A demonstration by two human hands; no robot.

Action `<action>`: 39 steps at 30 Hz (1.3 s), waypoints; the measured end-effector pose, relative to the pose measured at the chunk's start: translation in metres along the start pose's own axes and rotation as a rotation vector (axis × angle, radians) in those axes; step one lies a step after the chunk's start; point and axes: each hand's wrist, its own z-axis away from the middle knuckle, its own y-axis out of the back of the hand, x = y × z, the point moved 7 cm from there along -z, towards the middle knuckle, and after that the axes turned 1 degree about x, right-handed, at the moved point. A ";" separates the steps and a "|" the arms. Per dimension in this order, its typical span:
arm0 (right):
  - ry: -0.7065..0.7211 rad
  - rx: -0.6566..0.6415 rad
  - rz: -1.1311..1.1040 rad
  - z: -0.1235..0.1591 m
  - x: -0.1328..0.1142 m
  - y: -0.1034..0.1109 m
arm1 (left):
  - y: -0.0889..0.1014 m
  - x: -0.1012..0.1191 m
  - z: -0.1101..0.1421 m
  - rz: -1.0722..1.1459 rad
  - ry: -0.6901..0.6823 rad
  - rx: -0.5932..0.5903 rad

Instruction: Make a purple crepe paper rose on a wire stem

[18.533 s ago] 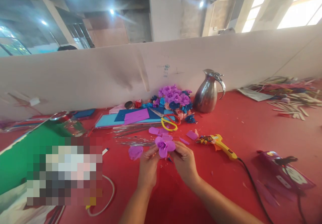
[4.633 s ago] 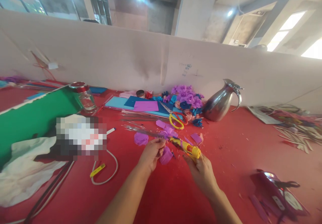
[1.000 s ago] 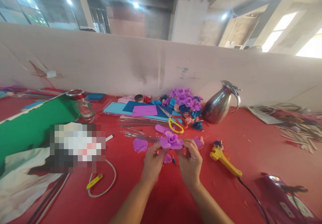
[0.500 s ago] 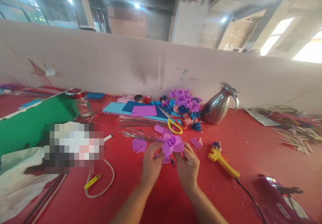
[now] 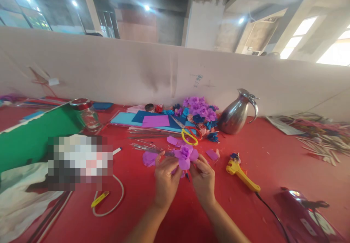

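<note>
A purple paper flower [image 5: 186,155] with a curled centre and spread outer petals is held up between both hands. My left hand [image 5: 167,175] pinches it from the left, thumb near its base, with one finger raised. From the right, my right hand [image 5: 203,177] closes its thumb and fingers on it. Its underside is hidden by the hands and petals. Loose purple paper petals [image 5: 150,159] lie just beyond my left hand, close to a bundle of thin wires [image 5: 143,146]. Scissors [image 5: 189,135] with yellow and red handles rest behind the flower.
A yellow glue gun [image 5: 243,177] lies to the right, its cord running to a dark red power strip [image 5: 308,214]. A steel jug [image 5: 235,115] stands behind, beside finished paper flowers [image 5: 201,108]. At left are a glass jar [image 5: 89,116] and a green board [image 5: 41,137].
The flower has turned and tilted between my hands, so a petal now hangs toward me. A finger of my left hand has lifted.
</note>
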 end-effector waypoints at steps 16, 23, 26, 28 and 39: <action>-0.043 -0.069 -0.042 -0.001 0.002 -0.009 | -0.003 0.001 0.002 -0.163 -0.105 0.033; -0.150 -0.074 -0.216 0.002 0.014 -0.015 | -0.006 0.007 0.002 -0.138 -0.122 -0.004; -0.252 -0.055 -0.274 0.003 0.022 -0.014 | -0.005 -0.004 0.000 0.026 0.028 0.009; -0.300 -0.037 -0.286 0.003 0.025 -0.013 | -0.004 -0.017 -0.001 0.185 0.209 0.045; -0.369 -0.137 -0.429 0.005 0.027 -0.024 | -0.018 -0.035 -0.001 0.581 0.445 -0.028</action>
